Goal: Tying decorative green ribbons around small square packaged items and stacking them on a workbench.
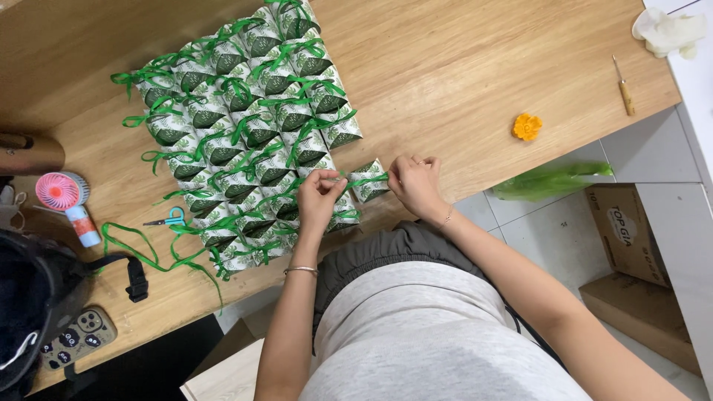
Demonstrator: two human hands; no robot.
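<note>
A small white box with green leaf print (369, 182) stands on the wooden table (475, 67) near its front edge. A green ribbon (358, 178) runs across the top of this box. My left hand (319, 199) pinches one end of the ribbon and my right hand (416, 183) pinches the other end. To the left, several matching leaf-print boxes tied with green ribbon (245, 126) are packed in rows.
Teal-handled scissors (168, 220) and loose green ribbon (148, 256) lie left of the boxes. A pink handheld fan (65, 197), a phone (78, 338) and a black bag (33, 304) sit at far left. An orange flower (526, 126) and an awl (624, 87) lie at right.
</note>
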